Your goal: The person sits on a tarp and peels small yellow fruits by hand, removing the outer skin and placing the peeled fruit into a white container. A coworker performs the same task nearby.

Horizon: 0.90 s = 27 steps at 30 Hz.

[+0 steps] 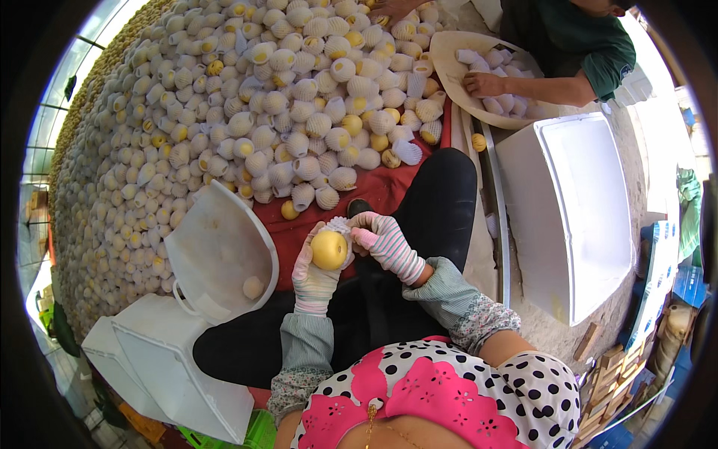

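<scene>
A round yellow fruit [329, 250] rests in my left hand [314, 280], which wears a striped glove with bare-looking fingertips. White foam netting [338, 225] shows behind and above the fruit, between my two hands. My right hand [384, 241], in a pink and grey striped glove, pinches the edge of that netting at the fruit's right side. Some of my right fingertips are hidden. Close to my left hand, a white plastic tub [216, 247] leans over with one netted fruit [253, 287] inside. Ahead lies a large heap of netted fruit [263, 106].
A red cloth [376, 191] lies under the heap's edge. White foam boxes [162, 348] stand at lower left, a larger white box [583, 213] at right. At upper right, another person's hand [483, 84] reaches into a tub [449, 62] of netted fruit. Wooden pieces [608, 387] lie at lower right.
</scene>
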Each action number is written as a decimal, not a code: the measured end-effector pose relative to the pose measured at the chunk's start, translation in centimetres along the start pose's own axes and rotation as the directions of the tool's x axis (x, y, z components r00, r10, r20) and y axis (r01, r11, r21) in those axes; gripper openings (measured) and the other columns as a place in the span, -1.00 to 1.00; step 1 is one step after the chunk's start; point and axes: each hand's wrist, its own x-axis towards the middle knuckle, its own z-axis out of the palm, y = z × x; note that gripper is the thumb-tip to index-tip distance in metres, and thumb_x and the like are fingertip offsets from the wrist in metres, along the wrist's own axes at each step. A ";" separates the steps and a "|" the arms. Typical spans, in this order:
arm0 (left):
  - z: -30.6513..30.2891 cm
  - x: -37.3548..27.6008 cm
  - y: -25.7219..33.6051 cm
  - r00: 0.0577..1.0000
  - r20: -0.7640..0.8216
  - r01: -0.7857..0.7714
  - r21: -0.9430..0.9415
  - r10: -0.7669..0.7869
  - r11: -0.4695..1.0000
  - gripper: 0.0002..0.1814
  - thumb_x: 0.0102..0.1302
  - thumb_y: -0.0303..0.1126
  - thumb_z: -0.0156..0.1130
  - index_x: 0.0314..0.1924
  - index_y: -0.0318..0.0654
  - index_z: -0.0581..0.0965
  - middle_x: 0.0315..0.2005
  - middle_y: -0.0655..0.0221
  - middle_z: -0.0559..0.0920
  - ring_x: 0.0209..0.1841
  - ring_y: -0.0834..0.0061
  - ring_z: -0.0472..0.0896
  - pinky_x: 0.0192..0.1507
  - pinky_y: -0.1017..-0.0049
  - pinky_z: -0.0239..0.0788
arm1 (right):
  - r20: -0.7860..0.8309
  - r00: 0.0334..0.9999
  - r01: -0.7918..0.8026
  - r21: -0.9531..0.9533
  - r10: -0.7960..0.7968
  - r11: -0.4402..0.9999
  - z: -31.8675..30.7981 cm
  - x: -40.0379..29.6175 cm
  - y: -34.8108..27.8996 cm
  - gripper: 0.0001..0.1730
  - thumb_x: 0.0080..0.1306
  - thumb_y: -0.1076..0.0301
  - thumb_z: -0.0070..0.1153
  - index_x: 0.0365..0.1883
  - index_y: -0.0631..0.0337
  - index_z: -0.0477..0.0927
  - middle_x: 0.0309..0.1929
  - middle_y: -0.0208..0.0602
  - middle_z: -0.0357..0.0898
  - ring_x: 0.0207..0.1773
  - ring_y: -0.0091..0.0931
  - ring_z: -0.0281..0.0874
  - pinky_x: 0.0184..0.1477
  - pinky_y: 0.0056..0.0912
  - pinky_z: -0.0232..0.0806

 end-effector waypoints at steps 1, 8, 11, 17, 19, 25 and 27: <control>0.1 0.1 0.0 1.000 0.025 0.005 -0.002 -0.005 1.000 -0.36 0.20 -0.15 0.23 0.22 -0.23 0.29 0.14 0.16 0.41 0.17 0.12 0.43 0.13 0.07 0.34 | -0.006 1.000 0.002 0.003 -0.002 1.000 0.0 0.0 -0.2 -0.76 0.25 0.34 0.06 -0.17 0.32 0.51 -0.52 -0.46 0.48 -0.54 -0.71 0.35 -0.49 -0.67 0.26; 1.0 0.0 -0.2 0.997 -0.050 -0.059 0.093 0.064 0.994 -0.42 0.31 -0.15 0.12 0.26 -0.22 0.26 0.19 0.15 0.38 0.21 0.15 0.39 0.13 0.09 0.34 | 0.018 0.993 -0.117 0.144 0.116 0.983 -1.1 -0.4 -1.4 -0.82 0.28 0.32 0.02 -0.26 0.25 0.50 -0.63 -0.33 0.54 -0.76 -0.66 0.33 -0.71 -0.69 0.16; 1.5 -0.4 -0.4 0.999 -0.023 -0.037 0.078 0.039 0.996 -0.41 0.30 -0.16 0.15 0.25 -0.23 0.26 0.15 0.18 0.41 0.18 0.20 0.42 0.14 0.10 0.35 | 0.024 0.991 -0.136 0.274 0.135 0.952 -1.6 -0.2 -0.8 -0.82 0.31 0.33 -0.01 -0.22 0.24 0.48 -0.65 -0.31 0.53 -0.77 -0.63 0.37 -0.74 -0.69 0.19; 1.7 -0.2 -0.1 0.999 -0.034 -0.040 0.057 0.042 0.998 -0.40 0.29 -0.16 0.19 0.24 -0.26 0.26 0.10 0.24 0.45 0.12 0.31 0.47 0.15 0.22 0.36 | 0.150 0.988 -0.097 0.388 0.041 0.917 -2.0 0.1 -0.1 -0.79 0.31 0.34 0.01 -0.18 0.28 0.47 -0.51 -0.31 0.57 -0.64 -0.56 0.52 -0.57 -0.64 0.38; 1.9 -0.5 0.0 0.999 -0.003 -0.033 0.059 0.033 0.998 -0.40 0.29 -0.18 0.19 0.24 -0.26 0.25 0.09 0.25 0.45 0.13 0.32 0.47 0.15 0.22 0.36 | 0.155 0.987 -0.098 0.356 0.045 0.929 -1.8 0.0 -0.1 -0.75 0.30 0.31 0.04 -0.16 0.29 0.45 -0.49 -0.33 0.57 -0.63 -0.57 0.52 -0.57 -0.64 0.38; 1.0 -0.1 0.0 0.997 0.012 -0.071 0.191 0.070 0.979 -0.38 0.25 -0.19 0.24 0.23 -0.27 0.27 0.08 0.23 0.44 0.14 0.30 0.45 0.16 0.21 0.36 | 0.104 0.994 0.026 0.058 -0.032 0.998 -1.0 -0.4 -1.6 -0.57 0.25 0.30 0.11 0.03 0.33 0.39 -0.39 -0.40 0.48 -0.51 -0.67 0.39 -0.45 -0.65 0.30; 1.6 -0.5 0.2 0.997 0.010 -0.076 0.225 0.076 0.971 -0.37 0.24 -0.20 0.25 0.23 -0.28 0.27 0.08 0.22 0.43 0.14 0.29 0.45 0.17 0.19 0.35 | 0.149 0.988 0.048 -0.010 -0.046 0.999 -0.2 -0.6 -1.5 -0.51 0.23 0.35 0.11 0.10 0.35 0.35 -0.40 -0.43 0.46 -0.52 -0.69 0.36 -0.48 -0.66 0.26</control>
